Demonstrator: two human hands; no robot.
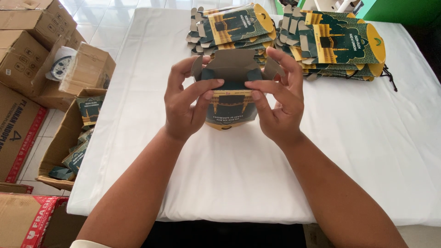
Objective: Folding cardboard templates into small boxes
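Cartons (27, 69) crowd the floor at left. Left hand (183, 103) and right hand (278, 98) each pinch a green box (229, 108) above the white counter (367, 151), thumbs pressing its top flaps. 2 stacks (294, 39) of flat boxes lie behind.

Both hands, left (186, 103) and right (280, 98), raised together, fingers pinching.

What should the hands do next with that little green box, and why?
Probably fold the raised grey end flaps down. The left hand and right hand hold the small green-and-gold cardboard box above the white tablecloth, thumbs pressing one flap inward, while the other flaps stand open.
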